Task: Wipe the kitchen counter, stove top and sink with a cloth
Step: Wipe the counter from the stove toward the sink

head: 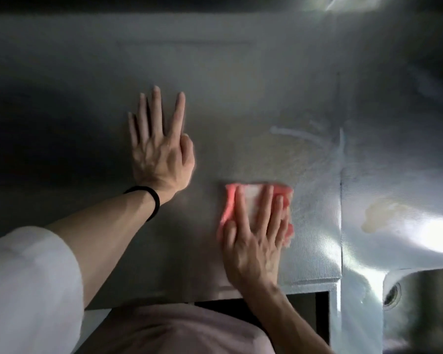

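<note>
The scene is a brushed-metal worktop (215,98), seen from above.

**Left hand.** The left hand (161,152) lies palm down on the worktop, left of centre. Its fingers are straight and slightly spread, pointing away from the person, and it holds nothing. A black band (152,200) circles the left wrist. A white sleeve (28,277) covers the upper part of the left arm at the lower left edge of the view.

**Right hand.** The right hand (253,249) lies palm down on top of the cloth (252,200). Its fingers are straight and fanned apart, pressing the cloth flat against the worktop. The fingers do not curl round the cloth.

**Cloth.** The cloth is pink-red with a white patch and is folded to a rough rectangle. It lies on the worktop to the right of the left hand and well apart from it, near the front edge. Its outline is blurred.

**Surrounding surface.**
- Pale wet streaks (297,134) mark the metal beyond the cloth.
- A straight seam (341,187) runs front to back just right of the cloth.
- A yellowish stain (379,215) lies on the metal to the right of the seam.
- The sink (425,297) occupies the lower right corner, and its drain opening (391,295) is visible in the wall.
- A pale pink garment (179,330) on the person's torso fills the bottom centre of the view, below the front edge of the worktop.
</note>
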Demonstrator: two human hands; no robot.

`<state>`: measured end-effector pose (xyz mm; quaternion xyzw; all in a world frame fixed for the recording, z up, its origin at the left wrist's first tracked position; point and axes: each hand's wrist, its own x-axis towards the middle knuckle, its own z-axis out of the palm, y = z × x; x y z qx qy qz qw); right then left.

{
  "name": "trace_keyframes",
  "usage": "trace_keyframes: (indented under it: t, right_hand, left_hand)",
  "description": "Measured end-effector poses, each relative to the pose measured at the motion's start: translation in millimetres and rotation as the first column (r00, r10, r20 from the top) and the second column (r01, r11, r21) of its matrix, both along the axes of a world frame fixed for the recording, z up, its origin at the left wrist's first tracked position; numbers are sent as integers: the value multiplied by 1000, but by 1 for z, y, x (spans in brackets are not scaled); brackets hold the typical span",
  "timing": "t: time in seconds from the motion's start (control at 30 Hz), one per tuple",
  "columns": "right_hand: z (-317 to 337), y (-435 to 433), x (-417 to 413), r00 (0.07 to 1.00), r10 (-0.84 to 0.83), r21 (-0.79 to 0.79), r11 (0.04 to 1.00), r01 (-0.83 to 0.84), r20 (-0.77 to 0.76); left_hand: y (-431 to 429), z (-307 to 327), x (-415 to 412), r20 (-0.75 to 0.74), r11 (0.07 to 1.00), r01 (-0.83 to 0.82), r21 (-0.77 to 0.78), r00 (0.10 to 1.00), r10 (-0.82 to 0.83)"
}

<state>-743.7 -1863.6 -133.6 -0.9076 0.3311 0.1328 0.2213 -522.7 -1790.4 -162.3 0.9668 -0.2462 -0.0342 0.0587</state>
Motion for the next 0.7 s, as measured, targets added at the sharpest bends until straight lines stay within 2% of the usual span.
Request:
trace_keyframes:
  t: [0.13,0.23,0.3,0.37,0.43,0.6,0.7]
  right_hand:
    - [-13,-83,132,986,-26,-63,997,37,164]
    - [-20,-136,206,984,-16,-61,998,27,175]
    - [-20,-150,223,986,6,-74,997,6,165]
    - [-17,-142,202,981,41,-125,992,-17,189]
    - [-10,-113,144,977,55,-168,986,-21,205]
    - [4,-12,-62,999,41,-131,991,-37,25]
    - [5,1,-105,995,66,-132,988,-75,-70]
  left_hand:
    - [0,-4,1,4,1000,-5,-1,1000,5]
    - [0,-5,2,13,1000,-11,-2,1000,11]
    - [-1,-4,1,13,1000,-15,-14,1000,15]
    - [-2,-3,2,4,1000,-17,-19,1000,17]
    - [0,-1,2,6,1000,-12,-23,1000,13]
    - [-1,0,1,6,1000,-15,-9,1000,15]
    - [-2,1,2,-13,1000,-20,-5,1000,20]
